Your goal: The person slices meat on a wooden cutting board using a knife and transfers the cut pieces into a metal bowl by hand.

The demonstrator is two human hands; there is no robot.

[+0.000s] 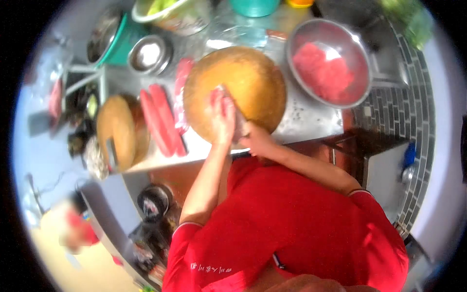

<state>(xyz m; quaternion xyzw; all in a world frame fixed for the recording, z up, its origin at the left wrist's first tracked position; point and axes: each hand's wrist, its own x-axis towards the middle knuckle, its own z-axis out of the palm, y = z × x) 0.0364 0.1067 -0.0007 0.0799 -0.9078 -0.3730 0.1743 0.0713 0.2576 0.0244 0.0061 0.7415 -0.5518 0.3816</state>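
A round wooden chopping board (260, 80) lies on the metal table. Over its lower left part is my left hand (222, 116), blurred, with the fingers together; what they hold cannot be made out. My right hand (256, 139) is closed round the handle of a knife (238, 119) at the board's lower edge. The knife's blade points up the board, right beside my left hand. Long strips of red meat (163, 117) lie left of the board, next to a pink wrapped piece (182, 92). At the upper right a steel bowl (365, 70) holds red minced or cut meat (323, 72).
Small steel bowls (148, 54), a green tub (127, 44) and a white basin (141, 10) stand at the upper left. A second wooden block (116, 129) with a cleaver (111, 152) is at the left. Another person (80, 226) is far off at the lower left.
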